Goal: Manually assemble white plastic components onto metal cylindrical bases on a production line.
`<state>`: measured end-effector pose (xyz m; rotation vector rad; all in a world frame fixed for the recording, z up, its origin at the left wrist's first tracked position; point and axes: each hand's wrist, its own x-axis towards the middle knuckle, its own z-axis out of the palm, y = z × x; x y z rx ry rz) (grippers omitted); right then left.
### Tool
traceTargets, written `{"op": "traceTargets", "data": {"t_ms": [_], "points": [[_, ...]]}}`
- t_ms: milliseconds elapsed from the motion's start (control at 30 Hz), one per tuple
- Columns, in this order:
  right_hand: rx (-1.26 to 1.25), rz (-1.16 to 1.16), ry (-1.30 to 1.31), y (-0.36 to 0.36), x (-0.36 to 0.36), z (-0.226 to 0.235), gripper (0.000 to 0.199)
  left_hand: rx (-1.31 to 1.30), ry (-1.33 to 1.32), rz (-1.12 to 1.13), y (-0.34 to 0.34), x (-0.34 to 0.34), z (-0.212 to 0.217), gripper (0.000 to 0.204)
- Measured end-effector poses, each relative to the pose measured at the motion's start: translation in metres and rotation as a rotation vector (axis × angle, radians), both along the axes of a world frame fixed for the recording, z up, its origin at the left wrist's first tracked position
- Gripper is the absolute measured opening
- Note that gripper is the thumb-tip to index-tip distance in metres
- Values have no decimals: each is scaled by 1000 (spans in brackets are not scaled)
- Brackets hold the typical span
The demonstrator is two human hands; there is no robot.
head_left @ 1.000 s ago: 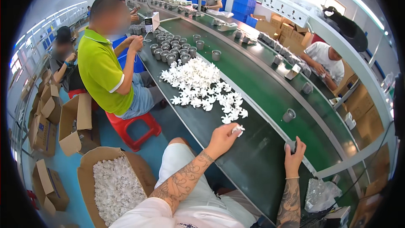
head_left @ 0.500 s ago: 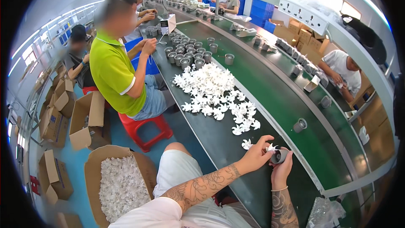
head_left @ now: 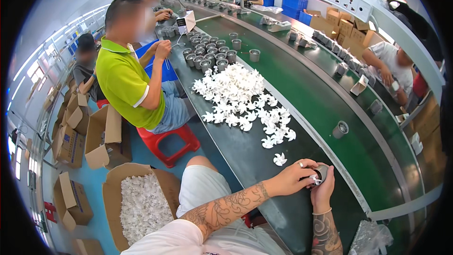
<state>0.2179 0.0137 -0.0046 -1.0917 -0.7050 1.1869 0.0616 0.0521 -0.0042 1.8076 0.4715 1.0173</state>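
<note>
My right hand is closed around a grey cup-shaped housing, its mouth tilted toward my left hand. My left hand, a ring on one finger, pinches a small white fan blade at that mouth. The fingers partly cover the blade, so how deep it sits cannot be seen. A single loose white blade lies on the dark bench just beyond my left hand. Farther off, a heap of white blades spreads over the bench.
Several grey housings stand behind the heap; another housing rests on the green conveyor. A person in a green shirt sits at left. A carton of white blades stands beside my leg. Clear plastic bags lie at lower right.
My left hand has brought the white fan blade from above the housing's rim to its mouth. The housing has turned in my right hand, and both hands appear slightly lower and farther right.
</note>
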Motion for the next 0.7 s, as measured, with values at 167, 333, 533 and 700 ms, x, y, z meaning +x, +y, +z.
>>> {"op": "traceTargets", "data": {"t_ms": [167,333,533,700], "points": [[8,9,25,-1,0,2,52,77,-18,18,1,-3,-1,15],[18,38,-10,-1,0,1,51,199,-1,101,-1,-3,-4,15],[21,42,-94,-3,-3,1,49,179,29,160,-5,-3,-5,15],[21,89,-91,-4,4,-4,48,282,45,179,-4,-1,-10,14]]}}
